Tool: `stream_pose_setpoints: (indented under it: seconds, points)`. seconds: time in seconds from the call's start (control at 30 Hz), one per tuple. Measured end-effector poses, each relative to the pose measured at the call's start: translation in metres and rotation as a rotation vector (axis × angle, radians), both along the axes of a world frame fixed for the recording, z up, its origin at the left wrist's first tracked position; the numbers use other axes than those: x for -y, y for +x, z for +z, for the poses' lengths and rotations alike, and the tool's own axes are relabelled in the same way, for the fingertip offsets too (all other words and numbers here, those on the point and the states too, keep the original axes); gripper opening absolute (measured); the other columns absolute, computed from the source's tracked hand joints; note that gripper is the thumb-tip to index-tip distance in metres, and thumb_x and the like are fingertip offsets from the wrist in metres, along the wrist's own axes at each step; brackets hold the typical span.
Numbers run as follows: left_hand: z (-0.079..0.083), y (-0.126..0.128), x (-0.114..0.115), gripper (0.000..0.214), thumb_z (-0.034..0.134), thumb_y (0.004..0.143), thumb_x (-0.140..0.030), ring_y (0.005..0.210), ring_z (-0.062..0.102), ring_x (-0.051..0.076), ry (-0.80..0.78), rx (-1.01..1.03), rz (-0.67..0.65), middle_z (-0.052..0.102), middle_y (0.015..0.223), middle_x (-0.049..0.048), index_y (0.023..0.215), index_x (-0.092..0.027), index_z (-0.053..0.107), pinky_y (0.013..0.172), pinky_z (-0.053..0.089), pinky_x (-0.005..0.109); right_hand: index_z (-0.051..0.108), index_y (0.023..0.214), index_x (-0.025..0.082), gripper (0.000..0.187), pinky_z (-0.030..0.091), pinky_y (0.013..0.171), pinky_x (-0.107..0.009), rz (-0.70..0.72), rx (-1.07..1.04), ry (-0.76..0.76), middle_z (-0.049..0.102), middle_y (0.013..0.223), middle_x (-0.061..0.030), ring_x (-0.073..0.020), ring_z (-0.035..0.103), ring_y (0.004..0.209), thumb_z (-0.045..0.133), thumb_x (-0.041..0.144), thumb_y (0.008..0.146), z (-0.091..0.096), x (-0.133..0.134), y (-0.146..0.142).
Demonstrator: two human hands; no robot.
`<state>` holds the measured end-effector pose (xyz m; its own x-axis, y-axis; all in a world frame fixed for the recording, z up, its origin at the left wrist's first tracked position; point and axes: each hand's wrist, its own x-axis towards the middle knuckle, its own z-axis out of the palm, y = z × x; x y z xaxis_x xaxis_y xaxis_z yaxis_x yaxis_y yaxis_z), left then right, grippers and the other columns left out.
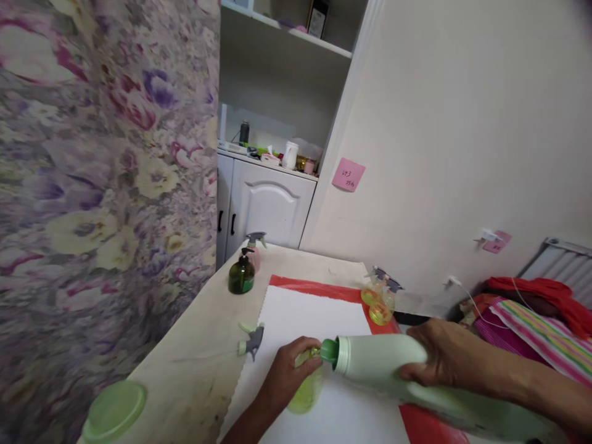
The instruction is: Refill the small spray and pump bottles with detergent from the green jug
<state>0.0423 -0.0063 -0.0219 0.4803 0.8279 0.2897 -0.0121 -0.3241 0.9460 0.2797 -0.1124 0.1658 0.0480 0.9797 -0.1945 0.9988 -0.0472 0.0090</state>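
Note:
My left hand (296,368) is closed around the neck of a clear bottle (308,394) with yellow-green liquid in it, on the white sheet (319,314). My right hand (435,357) grips a large pale green jug (374,357), tipped on its side. The jug's darker green spout (329,350) meets the small bottle's mouth; whether liquid is flowing I cannot tell. Left of my left hand, a grey spray trigger head (252,341) with its tube lies on the table. A green cap (115,407) rests at the table's near left.
Two spray bottles with yellow liquid (380,305) stand at the far right of the sheet. A dark green pump bottle (241,275) and a pink spray bottle (256,256) stand at the back left. Floral curtain (111,185) borders the left; a wall (444,154) borders the right.

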Motion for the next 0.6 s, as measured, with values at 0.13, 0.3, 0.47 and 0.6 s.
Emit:
stream_pose_setpoints:
  seconds: [0.13,0.3,0.47,0.6]
  points:
    - [0.0036,-0.0007,0.0019,0.014,0.063,0.077,-0.025,0.089,0.062,0.021,-0.010,-0.012,0.008,0.072,0.091,0.0024,0.088,-0.022,0.070,0.084,0.043,0.029,0.068,0.075,0.018,0.039,0.036,0.051,-0.027,0.005,-0.002,0.000,0.073,0.071,-0.0090,-0.0239,0.067,0.062,0.062,0.057,0.070,0.0002,0.0009,0.0006]
    - [0.0042,-0.0005,0.0021,0.015,0.063,0.076,-0.024,0.089,0.063,0.021,-0.012,-0.016,0.004,0.072,0.092,0.0033,0.089,-0.021,0.070,0.084,0.043,0.029,0.068,0.074,0.019,0.040,0.036,0.051,-0.027,0.008,-0.004,0.001,0.073,0.071,-0.0085,-0.0230,0.066,0.063,0.062,0.058,0.069,0.0000,0.0000,0.0022]
    - [0.0020,0.0001,0.0006,0.015,0.063,0.077,-0.024,0.090,0.063,0.021,0.002,-0.014,-0.004,0.072,0.092,0.0033,0.090,-0.021,0.070,0.084,0.043,0.029,0.068,0.075,0.019,0.039,0.037,0.052,-0.027,0.007,-0.023,-0.003,0.073,0.071,-0.0080,-0.0226,0.066,0.063,0.062,0.058,0.070,0.0003,0.0002,0.0023]
    - [0.0003,0.0002,0.0004,0.015,0.064,0.077,-0.023,0.089,0.063,0.021,-0.001,-0.009,0.001,0.072,0.092,0.0028,0.090,-0.021,0.070,0.084,0.044,0.028,0.068,0.073,0.019,0.041,0.035,0.051,-0.027,0.015,-0.013,0.010,0.072,0.069,-0.0076,-0.0219,0.065,0.061,0.062,0.059,0.069,-0.0008,0.0007,0.0038]
